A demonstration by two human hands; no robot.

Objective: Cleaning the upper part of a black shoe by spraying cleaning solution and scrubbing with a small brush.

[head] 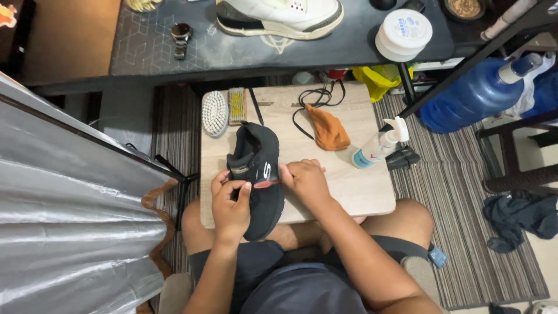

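A seated person works on a black sneaker (256, 174) that lies lengthwise on a pale wooden board (360, 186) resting across the lap, the shoe's far end pointing away toward the desk and its near end hanging just over the board's near edge. The left hand (231, 204) is curled round the shoe's upper near the tongue, fingers closed on the fabric; the right hand (307, 181) presses against the shoe's right flank, fingers bent and pinched near a small reddish patch at the side, though whether it grips a separate small tool cannot be told. The sneaker looks light and soft in its knit upper, likely to give under a squeeze, with a firmer, stiffer sole; the surest hold appears to be the sole edge or the padded collar rather than the slack upper. Beyond it on the board lie a white oval brush (215, 113), a narrow yellow-bristled brush (236, 106), an orange cloth (328, 129) with a black lace (314, 97) beside it, and a tipped white spray bottle (379, 145). A white sneaker (279, 16), a wristwatch (181, 38) and a white tub (403, 34) sit on the dark desk above
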